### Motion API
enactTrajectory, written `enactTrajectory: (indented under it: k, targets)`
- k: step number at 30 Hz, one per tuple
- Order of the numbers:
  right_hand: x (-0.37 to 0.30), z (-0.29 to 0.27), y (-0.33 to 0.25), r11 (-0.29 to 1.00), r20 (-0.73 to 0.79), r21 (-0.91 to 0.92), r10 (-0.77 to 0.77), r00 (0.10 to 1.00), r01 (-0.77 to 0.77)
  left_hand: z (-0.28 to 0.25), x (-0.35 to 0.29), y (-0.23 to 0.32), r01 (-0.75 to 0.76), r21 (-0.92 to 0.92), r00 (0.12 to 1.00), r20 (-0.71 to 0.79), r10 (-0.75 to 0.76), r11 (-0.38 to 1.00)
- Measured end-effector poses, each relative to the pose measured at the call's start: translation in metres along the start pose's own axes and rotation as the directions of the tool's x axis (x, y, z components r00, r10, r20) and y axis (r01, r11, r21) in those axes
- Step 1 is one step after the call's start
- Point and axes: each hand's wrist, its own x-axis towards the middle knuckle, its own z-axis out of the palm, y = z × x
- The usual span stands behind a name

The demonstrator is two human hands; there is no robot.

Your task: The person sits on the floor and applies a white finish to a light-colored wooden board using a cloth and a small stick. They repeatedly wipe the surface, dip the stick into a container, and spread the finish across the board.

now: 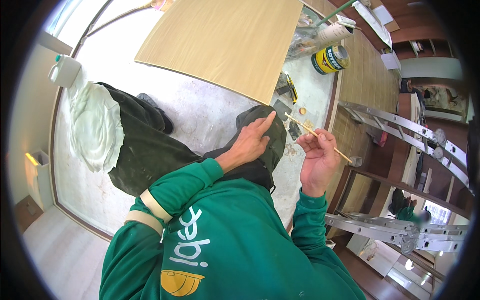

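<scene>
Thin pale wooden stick (317, 136) is pinched in our right hand (319, 159) above the grey floor's right edge. Our left hand (250, 142) rests on our dark-trousered knee (272, 145), forefinger out. Bare floor lies before the light wooden panel (225, 42).

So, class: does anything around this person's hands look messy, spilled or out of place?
Yes. The concrete floor is scuffed and dusty, with crumbs of debris by the knee. The right hand holds a thin stick; the left hand points, resting on the knee.
</scene>
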Motion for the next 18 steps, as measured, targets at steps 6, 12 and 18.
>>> enactTrajectory:
  k: [6, 12, 18]
  targets:
    - [0.004, -0.010, 0.000, 1.000, -0.033, 0.019, -0.012, 0.999, 0.013, -0.010, 0.009, -0.008, 0.319, -0.284, 0.893, -0.228, -0.387, 0.904]
    - [0.003, -0.011, 0.003, 1.000, -0.038, 0.026, -0.005, 0.999, 0.006, -0.018, 0.028, -0.013, 0.361, -0.206, 0.883, -0.238, -0.404, 0.910]
    - [-0.006, -0.015, -0.001, 1.000, -0.049, 0.023, -0.010, 0.999, 0.011, -0.024, 0.035, -0.019, 0.379, -0.236, 0.873, -0.229, -0.430, 0.895]
